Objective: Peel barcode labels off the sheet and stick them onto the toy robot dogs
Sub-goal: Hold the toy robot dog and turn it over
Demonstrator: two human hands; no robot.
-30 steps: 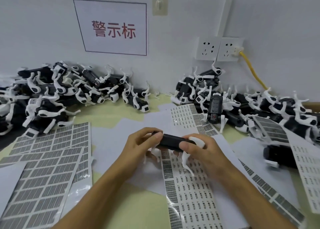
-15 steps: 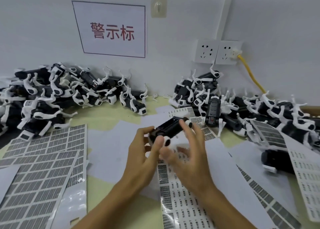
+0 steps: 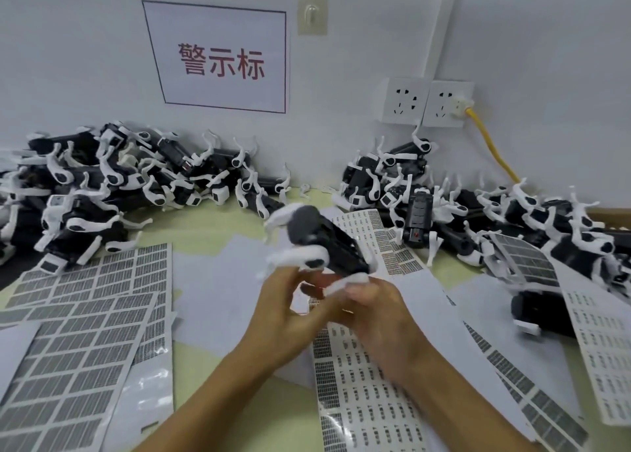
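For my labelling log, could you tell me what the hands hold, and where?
One toy robot dog, held at its near, lower end by left hand and right hand; exact contacts are blurred.

We stood at a factory labelling station: heaps of toy robot dogs (image 3: 112, 192) at ten and two o'clock, barcode sheets (image 3: 85, 315) covering the surface (image 3: 205, 233), a wall sign (image 3: 222, 58).

Glossy label sheet (image 3: 362, 414), plastic toy dog (image 3: 327, 243)
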